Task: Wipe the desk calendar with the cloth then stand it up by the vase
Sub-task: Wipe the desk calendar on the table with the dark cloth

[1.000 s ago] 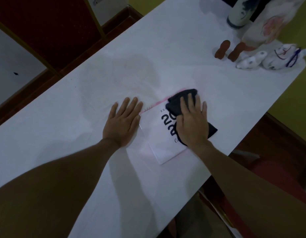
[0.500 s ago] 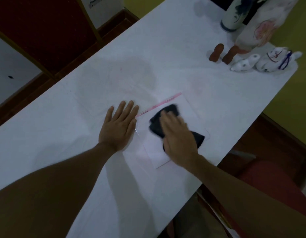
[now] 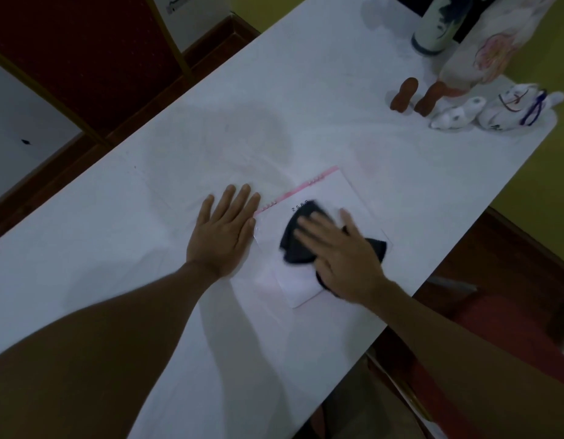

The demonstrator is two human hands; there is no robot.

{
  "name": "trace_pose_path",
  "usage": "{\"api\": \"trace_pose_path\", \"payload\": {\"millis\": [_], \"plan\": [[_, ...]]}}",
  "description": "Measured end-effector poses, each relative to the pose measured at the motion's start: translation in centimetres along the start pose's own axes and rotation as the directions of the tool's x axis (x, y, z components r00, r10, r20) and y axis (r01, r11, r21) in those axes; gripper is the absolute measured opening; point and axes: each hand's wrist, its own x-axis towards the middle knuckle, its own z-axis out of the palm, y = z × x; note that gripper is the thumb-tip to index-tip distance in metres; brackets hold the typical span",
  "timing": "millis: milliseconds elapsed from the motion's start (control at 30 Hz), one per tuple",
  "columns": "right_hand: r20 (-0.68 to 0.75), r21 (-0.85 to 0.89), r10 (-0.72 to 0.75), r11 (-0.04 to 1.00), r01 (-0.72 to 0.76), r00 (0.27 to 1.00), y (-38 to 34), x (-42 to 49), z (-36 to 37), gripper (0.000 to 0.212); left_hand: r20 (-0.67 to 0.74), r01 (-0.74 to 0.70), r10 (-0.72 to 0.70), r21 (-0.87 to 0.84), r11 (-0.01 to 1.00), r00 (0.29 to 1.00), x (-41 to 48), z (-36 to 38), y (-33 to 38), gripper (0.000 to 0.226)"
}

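The white desk calendar (image 3: 333, 193) with a pink binding edge lies flat on the white table (image 3: 306, 90), near its right edge. A dark cloth (image 3: 298, 245) is spread on the calendar's middle, hiding most of its print. My right hand (image 3: 341, 248) lies flat on the cloth, pressing it onto the calendar. My left hand (image 3: 225, 229) rests palm down on the table, its fingers spread, touching the calendar's left edge. The white and blue vase (image 3: 439, 23) stands at the far end of the table, its top cut off by the frame.
Next to the vase stands a pale painted figure (image 3: 483, 49) with two brown feet (image 3: 415, 96). Small white animal figurines (image 3: 496, 110) lie at the table's far right corner. The table's right edge runs close to the calendar, with a red seat (image 3: 502, 327) below it.
My right hand has slid the cloth back and forth over the calendar, from its upper part toward the near left and then right again. The left hand has stayed put.
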Motion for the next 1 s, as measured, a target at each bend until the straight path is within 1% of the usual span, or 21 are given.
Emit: {"api": "trace_pose_path", "payload": {"millis": [33, 67, 100, 133, 167, 200, 233, 267, 300, 333, 367, 433, 500, 533, 600, 667, 733, 800, 867, 933, 1000], "plan": [[-0.037, 0.000, 0.175, 0.984, -0.176, 0.984, 0.1, 0.5, -0.2, 0.053, 0.001, -0.001, 0.001, -0.001, 1.000, 1.000, 0.0, 0.0, 0.0, 0.056], [-0.071, 0.006, 0.324, 0.946, -0.324, 0.943, -0.3, 1.0, -0.2, 0.054, 0.002, -0.002, 0.002, -0.002, 1.000, 1.000, 0.0, 0.1, -0.1, 0.056], [-0.089, 0.011, 0.411, 0.911, -0.412, 0.907, -1.2, 1.5, -0.2, 0.056, 0.004, -0.003, 0.003, -0.003, 1.000, 1.000, 0.0, 0.1, -0.1, 0.056], [-0.094, 0.007, 0.422, 0.906, -0.424, 0.902, -2.3, 1.6, 0.1, 0.058, 0.005, -0.005, 0.005, -0.004, 1.000, 1.000, 0.0, 0.1, -0.2, 0.056], [-0.076, 0.002, 0.353, 0.935, -0.354, 0.932, -3.5, 1.3, 0.6, 0.059, 0.005, -0.006, 0.006, -0.004, 1.000, 1.000, 0.0, 0.2, -0.2, 0.055], [-0.043, 0.002, 0.220, 0.976, -0.220, 0.975, -4.4, 0.7, 1.1, 0.058, 0.004, -0.005, 0.005, -0.004, 1.000, 1.000, 0.0, 0.2, -0.2, 0.055], [0.000, 0.024, 0.073, 0.997, -0.073, 0.997, -4.9, -0.1, 1.5, 0.055, 0.004, -0.004, 0.004, -0.004, 1.000, 1.000, 0.0, 0.3, -0.2, 0.055], [0.036, 0.051, -0.051, 0.997, 0.049, 0.998, -4.9, -0.8, 1.6, 0.053, 0.006, -0.003, 0.003, -0.003, 1.000, 1.000, 0.0, 0.3, -0.2, 0.056], [0.058, 0.066, -0.126, 0.990, 0.123, 0.990, -4.4, -1.1, 1.5, 0.052, 0.009, -0.005, 0.005, -0.002, 1.000, 1.000, 0.0, 0.3, -0.2, 0.056], [0.062, 0.056, -0.146, 0.988, 0.143, 0.987, -3.7, -0.9, 1.4, 0.052, 0.009, -0.007, 0.007, 0.000, 1.000, 1.000, 0.0, 0.2, -0.2, 0.056], [0.057, 0.031, -0.106, 0.994, 0.105, 0.993, -3.0, -0.4, 1.2, 0.052, 0.007, -0.008, 0.008, 0.001, 1.000, 1.000, 0.0, 0.2, -0.2, 0.056], [0.011, -0.012, 0.116, 0.993, -0.116, 0.993, -1.3, 1.4, 0.7, 0.056, 0.003, -0.006, 0.006, 0.001, 1.000, 1.000, 0.1, 0.2, -0.1, 0.055], [-0.043, 0.026, 0.365, 0.931, -0.364, 0.930, 0.5, 3.5, -0.2, 0.059, 0.000, -0.004, 0.004, 0.006, 1.000, 1.000, 0.0, 0.1, -0.1, 0.055], [-0.054, 0.057, 0.450, 0.892, -0.448, 0.891, 0.9, 4.5, -0.6, 0.059, -0.001, -0.004, 0.004, 0.007, 1.000, 1.000, 0.0, 0.1, 0.0, 0.055], [-0.057, 0.088, 0.544, 0.838, -0.538, 0.837, 1.0, 5.9, -0.8, 0.059, 0.000, -0.006, 0.006, 0.002, 1.000, 1.000, 0.1, 0.0, 0.0, 0.056], [-0.056, 0.096, 0.569, 0.821, -0.562, 0.821, 0.1, 6.6, -0.7, 0.059, 0.001, -0.004, 0.004, 0.005, 1.000, 1.000, 0.0, 0.0, 0.0, 0.056], [-0.048, 0.074, 0.510, 0.859, -0.507, 0.859, -1.3, 6.0, -0.4, 0.061, 0.006, -0.003, 0.003, 0.006, 1.000, 1.000, 0.1, 0.0, 0.0, 0.056], [-0.023, 0.038, 0.368, 0.929, -0.367, 0.929, -2.8, 4.6, 0.1, 0.061, 0.014, 0.001, -0.001, 0.010, 1.000, 1.000, 0.1, 0.0, 0.0, 0.056], [-0.015, 0.056, 0.207, 0.977, -0.206, 0.978, -3.9, 3.0, 0.7, 0.055, 0.018, 0.002, -0.002, 0.016, 1.000, 1.000, 0.1, 0.1, 0.0, 0.056], [-0.016, 0.100, 0.054, 0.994, -0.052, 0.998, -4.6, 1.5, 1.4, 0.049, 0.018, 0.003, -0.003, 0.011, 1.000, 1.000, 0.0, 0.0, 0.0, 0.056], [-0.031, 0.160, -0.092, 0.982, 0.096, 0.995, -4.5, -0.1, 1.9, 0.045, 0.017, -0.003, 0.003, 0.006, 1.000, 1.000, 0.0, 0.0, 0.0, 0.056]]}}
